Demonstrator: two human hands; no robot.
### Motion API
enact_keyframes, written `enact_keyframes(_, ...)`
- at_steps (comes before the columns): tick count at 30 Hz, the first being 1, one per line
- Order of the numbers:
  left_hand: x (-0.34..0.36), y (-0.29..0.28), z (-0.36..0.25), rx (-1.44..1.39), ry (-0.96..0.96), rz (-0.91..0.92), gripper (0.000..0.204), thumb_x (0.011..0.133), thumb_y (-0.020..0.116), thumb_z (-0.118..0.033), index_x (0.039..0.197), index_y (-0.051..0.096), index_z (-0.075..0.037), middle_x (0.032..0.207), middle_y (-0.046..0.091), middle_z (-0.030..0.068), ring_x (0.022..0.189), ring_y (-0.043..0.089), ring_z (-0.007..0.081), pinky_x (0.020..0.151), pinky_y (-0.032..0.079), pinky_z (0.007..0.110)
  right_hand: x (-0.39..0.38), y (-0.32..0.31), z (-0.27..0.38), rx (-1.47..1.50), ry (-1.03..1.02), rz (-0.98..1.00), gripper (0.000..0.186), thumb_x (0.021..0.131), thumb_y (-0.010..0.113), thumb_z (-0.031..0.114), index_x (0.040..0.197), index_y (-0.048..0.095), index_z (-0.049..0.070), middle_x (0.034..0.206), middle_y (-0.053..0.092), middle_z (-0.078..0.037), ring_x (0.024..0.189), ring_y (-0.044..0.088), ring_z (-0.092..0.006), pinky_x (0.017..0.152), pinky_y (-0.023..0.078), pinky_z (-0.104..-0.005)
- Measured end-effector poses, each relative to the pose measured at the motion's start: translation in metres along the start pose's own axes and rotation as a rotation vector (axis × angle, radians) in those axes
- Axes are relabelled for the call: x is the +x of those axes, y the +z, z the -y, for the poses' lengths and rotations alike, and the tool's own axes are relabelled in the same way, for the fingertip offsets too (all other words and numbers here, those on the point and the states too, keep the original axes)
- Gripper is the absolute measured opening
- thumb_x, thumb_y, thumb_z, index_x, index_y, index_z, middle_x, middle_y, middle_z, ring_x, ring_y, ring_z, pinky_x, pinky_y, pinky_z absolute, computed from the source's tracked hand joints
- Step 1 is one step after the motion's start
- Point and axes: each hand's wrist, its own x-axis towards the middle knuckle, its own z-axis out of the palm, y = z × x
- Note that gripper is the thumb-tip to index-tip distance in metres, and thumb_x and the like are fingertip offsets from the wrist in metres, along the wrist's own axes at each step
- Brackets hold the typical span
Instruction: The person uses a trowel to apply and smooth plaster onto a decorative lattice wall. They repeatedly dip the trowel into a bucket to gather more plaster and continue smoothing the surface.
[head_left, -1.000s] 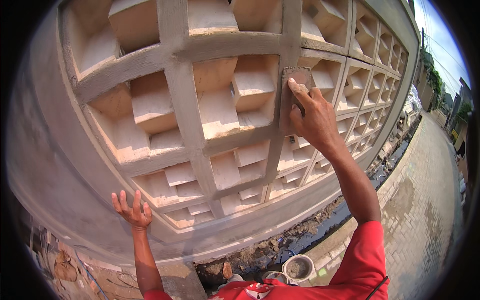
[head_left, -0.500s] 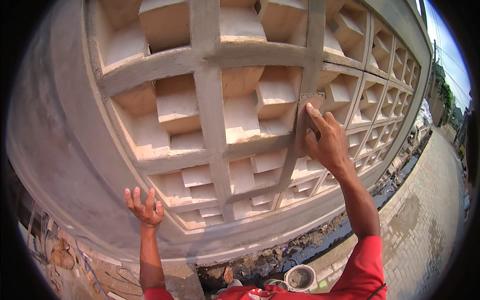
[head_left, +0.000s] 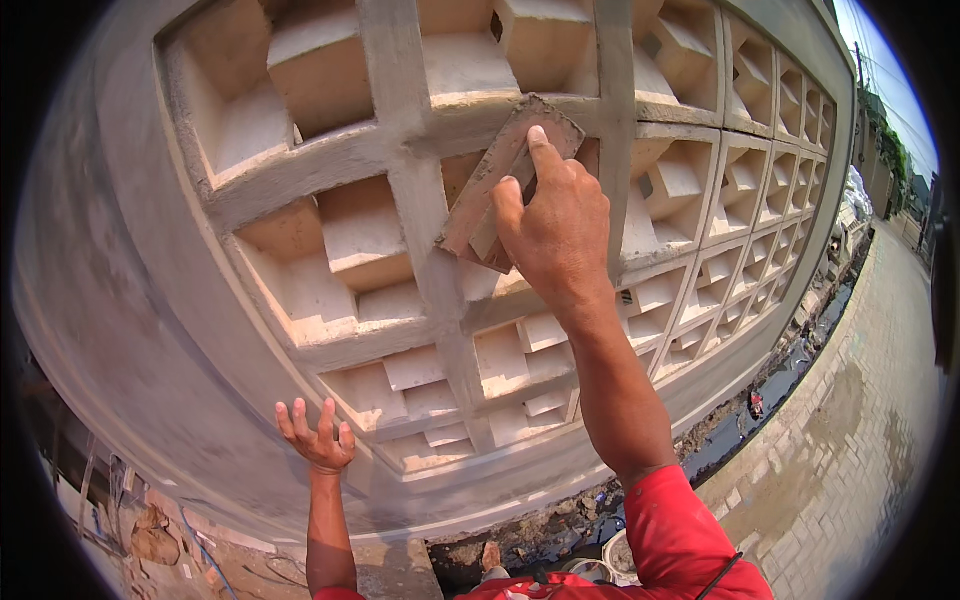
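Note:
In my right hand (head_left: 560, 225) is a flat rectangular plastering float (head_left: 484, 190), its handle gripped with the index finger stretched along the back. The float lies tilted across the mortar joints of a ventilation block wall (head_left: 405, 180), covering part of one opening. Stepped cream blocks (head_left: 365, 225) sit in the square openings between grey joints. My left hand (head_left: 318, 437) is raised, fingers apart and holding nothing, by the lower left border of the block panel. Whether it touches the wall I cannot tell.
Smooth grey render (head_left: 110, 270) surrounds the panel. Below runs a drain ditch (head_left: 710, 455) with dark water and rubble, alongside a paved lane (head_left: 870, 350) on the right. Partly hidden by my right sleeve, a bucket (head_left: 620, 562) stands at the bottom. Rubble (head_left: 155, 540) lies at lower left.
My right hand and the float have moved left and up from a joint further right, and the float has turned to a slant. My left hand shows slightly lower and further right as the view shifts.

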Motion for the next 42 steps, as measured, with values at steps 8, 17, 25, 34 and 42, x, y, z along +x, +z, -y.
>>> enact_keyframes(8, -0.005, -0.011, 0.017, 0.0, 0.02, -0.001, 0.035, 0.093, 0.045, -0.033, 0.11, 0.068, -0.012, 0.143, 0.039, 0.0153, 0.138, 0.027, 0.0442, 0.108, 0.03, 0.058, -0.042, 0.007, 0.039, 0.138, -0.196, 0.053, 0.052, 0.078, 0.063, 0.018, 0.127, 0.059, -0.001, 0.084, 0.064, -0.021, 0.069, 0.066, -0.0303, 0.07, 0.054, -0.0398)
enact_keyframes(17, -0.005, -0.006, 0.008, -0.087, 0.026, -0.011, 0.035, 0.094, 0.046, -0.031, 0.112, 0.067, -0.009, 0.144, 0.039, 0.0176, 0.138, 0.027, 0.0457, 0.109, 0.029, 0.058, -0.006, 0.006, 0.016, 0.069, 0.02, 0.001, 0.054, 0.076, 0.061, 0.016, 0.126, 0.059, -0.004, 0.084, 0.065, -0.022, 0.078, 0.065, -0.0333, 0.077, 0.052, -0.0402)
enact_keyframes(25, -0.003, -0.004, 0.008, -0.065, 0.025, -0.033, 0.032, 0.092, 0.046, -0.028, 0.108, 0.069, -0.012, 0.142, 0.042, 0.0154, 0.136, 0.031, 0.0449, 0.107, 0.032, 0.057, 0.055, -0.074, -0.045, -0.056, -0.244, -0.097, 0.05, 0.078, 0.062, 0.012, 0.129, 0.06, 0.008, 0.102, 0.067, -0.016, 0.084, 0.064, -0.0268, 0.082, 0.05, -0.037)
enact_keyframes(34, -0.006, -0.008, 0.014, -0.027, 0.042, -0.024, 0.033, 0.094, 0.044, -0.028, 0.109, 0.067, -0.01, 0.143, 0.041, 0.0166, 0.136, 0.03, 0.0462, 0.107, 0.032, 0.059, 0.143, -0.102, -0.069, -0.261, -0.266, 0.077, 0.051, 0.076, 0.056, 0.016, 0.126, 0.063, 0.01, 0.101, 0.069, -0.02, 0.09, 0.067, -0.0319, 0.083, 0.053, -0.0391)
enact_keyframes(42, -0.005, -0.004, 0.006, -0.051, 0.025, -0.006, 0.035, 0.093, 0.047, -0.028, 0.118, 0.064, -0.009, 0.145, 0.038, 0.0175, 0.138, 0.028, 0.0457, 0.108, 0.029, 0.059, -0.03, -0.043, -0.124, -0.253, -0.164, 0.174, 0.058, 0.077, 0.063, 0.013, 0.134, 0.053, 0.013, 0.093, 0.056, -0.018, 0.076, 0.062, -0.0364, 0.07, 0.053, -0.0451)
